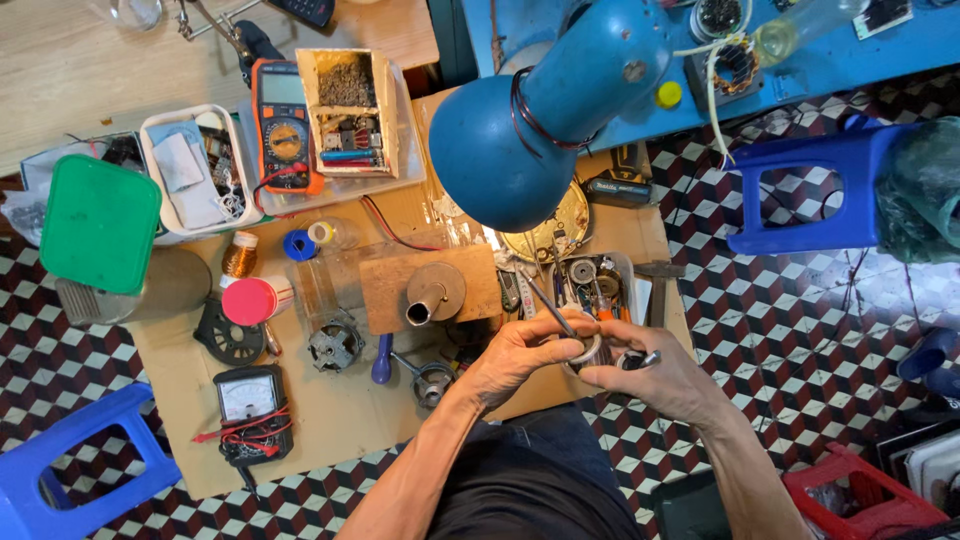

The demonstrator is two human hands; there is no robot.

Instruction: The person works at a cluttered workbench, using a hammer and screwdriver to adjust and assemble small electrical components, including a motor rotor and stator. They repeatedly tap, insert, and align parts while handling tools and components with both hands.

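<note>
Seen from above, both hands meet over the near edge of a cardboard sheet (pixel 330 420) spread on the tiled floor (pixel 800 330). The left hand (pixel 515 355) curls around a small metal ring (pixel 585 352), fingers closed on its left side, and a thin rod (pixel 548 305) slants up and away from between them. The right hand (pixel 665 380) pinches the ring from the right, thumb on its rim, with a small dark tool (pixel 645 358) sticking out past its fingers. The ring is held in the air between the two hands, just in front of a tray of parts (pixel 595 280). A blue lamp (pixel 530 130) hangs over the cardboard. To the left lie a wooden block (pixel 385 290) bearing a metal funnel (pixel 432 293), a red lid (pixel 250 301), an orange multimeter (pixel 284 125), an analogue meter (pixel 250 400) and a green lid (pixel 98 222). A blue stool (pixel 820 185) stands to the right.
</note>
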